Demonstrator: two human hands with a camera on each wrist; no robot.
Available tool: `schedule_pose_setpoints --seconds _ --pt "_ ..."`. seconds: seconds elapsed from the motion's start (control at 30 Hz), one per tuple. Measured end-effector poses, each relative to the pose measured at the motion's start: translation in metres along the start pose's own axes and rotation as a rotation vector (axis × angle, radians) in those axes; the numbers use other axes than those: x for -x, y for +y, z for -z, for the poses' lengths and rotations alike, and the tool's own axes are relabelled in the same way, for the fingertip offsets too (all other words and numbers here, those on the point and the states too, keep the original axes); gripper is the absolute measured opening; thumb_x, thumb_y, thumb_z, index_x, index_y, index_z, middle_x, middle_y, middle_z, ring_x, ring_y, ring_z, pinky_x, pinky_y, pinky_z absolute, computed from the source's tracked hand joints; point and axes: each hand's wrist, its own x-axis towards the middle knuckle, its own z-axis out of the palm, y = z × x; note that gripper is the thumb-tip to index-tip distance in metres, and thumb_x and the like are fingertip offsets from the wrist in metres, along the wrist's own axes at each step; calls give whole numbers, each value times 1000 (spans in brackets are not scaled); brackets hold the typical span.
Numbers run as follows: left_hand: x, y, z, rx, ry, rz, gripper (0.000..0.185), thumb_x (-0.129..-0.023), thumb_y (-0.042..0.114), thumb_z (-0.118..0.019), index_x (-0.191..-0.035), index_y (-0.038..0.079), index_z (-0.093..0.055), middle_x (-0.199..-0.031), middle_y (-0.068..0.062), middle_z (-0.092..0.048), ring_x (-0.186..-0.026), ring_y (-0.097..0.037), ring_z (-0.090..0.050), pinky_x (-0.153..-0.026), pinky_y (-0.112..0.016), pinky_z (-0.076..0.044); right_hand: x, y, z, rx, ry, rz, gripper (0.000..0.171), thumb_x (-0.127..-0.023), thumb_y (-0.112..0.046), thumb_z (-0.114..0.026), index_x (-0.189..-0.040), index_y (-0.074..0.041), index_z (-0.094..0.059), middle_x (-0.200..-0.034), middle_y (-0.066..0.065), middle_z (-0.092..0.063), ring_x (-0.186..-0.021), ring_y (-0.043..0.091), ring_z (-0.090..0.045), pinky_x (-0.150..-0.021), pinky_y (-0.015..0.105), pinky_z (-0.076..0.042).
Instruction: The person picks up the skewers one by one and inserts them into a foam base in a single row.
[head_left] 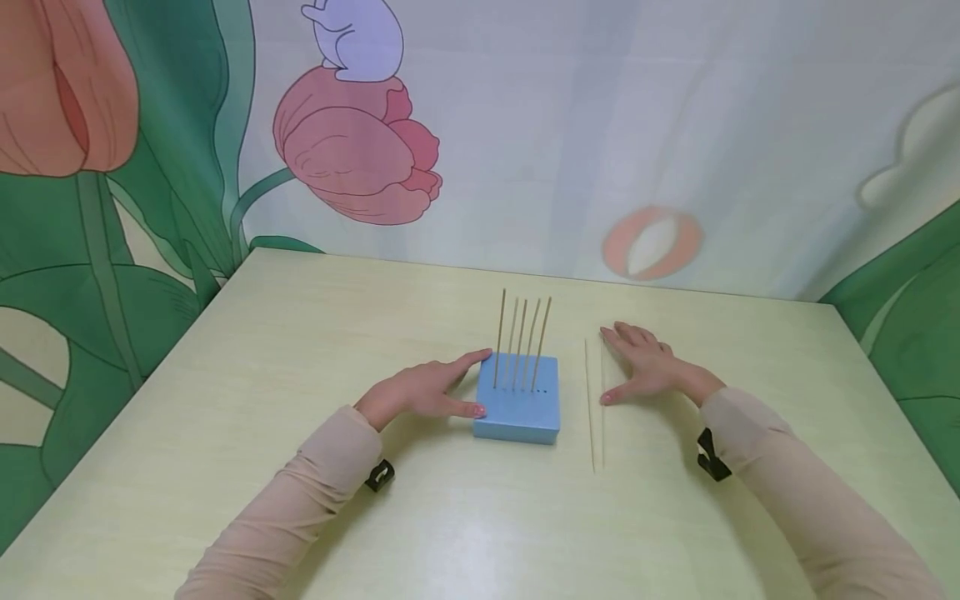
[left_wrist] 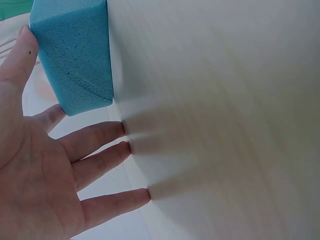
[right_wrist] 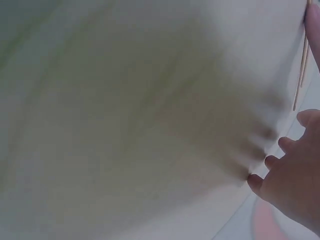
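Observation:
A light blue foam block (head_left: 517,421) lies on the table with several thin wooden sticks (head_left: 500,333) standing in a row of small holes in its top. My left hand (head_left: 427,389) is at the block's left side, thumb on the near corner and index finger at the far corner. In the left wrist view its other fingers (left_wrist: 102,209) are spread, with tips at the tabletop. To the right, two loose sticks (head_left: 590,408) lie side by side. My right hand (head_left: 647,367) spreads beside them, thumb and index fingertip right at the nearer stick.
The pale wooden table (head_left: 465,533) reaches back to a hanging cloth (head_left: 525,150) printed with flowers and a white animal. Small free holes show in the block, right of the standing sticks. A black wrist strap piece (head_left: 381,475) hangs under each sleeve.

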Motion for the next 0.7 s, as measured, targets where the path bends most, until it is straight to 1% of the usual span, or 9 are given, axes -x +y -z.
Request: schedule_pose_setpoints --seconds 0.13,0.33,0.43,0.57,0.7 --pt "-1 0 -1 -2 5 -5 88 -82 51 -60 -147 27 -7 -141 -16 -35 -126 -28 -38 -100 -42 -32 -3 3 1 16 -30 -18 118 -65 -62 -69 -145 0 -7 -147 27 0 -131 48 -1 -94 69 -10" --pt "0 2 0 -8 4 -1 88 -82 52 -60 -147 27 -7 -141 -16 -35 -126 -28 -38 -99 -43 -32 -4 -1 4 5 -62 -39 119 -64 -61 -71 -144 2 -11 -146 28 1 -130 50 0 -95 69 -9" --pt "0 2 1 -14 2 5 88 -82 52 -59 -147 28 -6 -142 -15 -35 -126 -28 -38 -99 -42 -32 -4 -3 5 0 -59 -43 118 -63 -60 -72 -143 3 -12 -146 29 0 -130 50 0 -95 69 -9" --pt "0 2 0 -20 3 7 87 -82 52 -59 -147 28 -7 -142 -15 -34 -126 -27 -38 -100 -42 -32 -3 -4 4 -36 -53 -51 120 -63 -57 -75 -143 6 -11 -146 29 -1 -130 50 0 -95 68 -8" --pt "1 2 0 -18 -1 8 87 -82 52 -59 -147 28 -7 -142 -15 -34 -127 -28 -37 -100 -43 -32 -3 -5 3 -58 -39 -50 119 -62 -55 -76 -142 6 -14 -146 30 -2 -130 51 0 -95 68 -8"
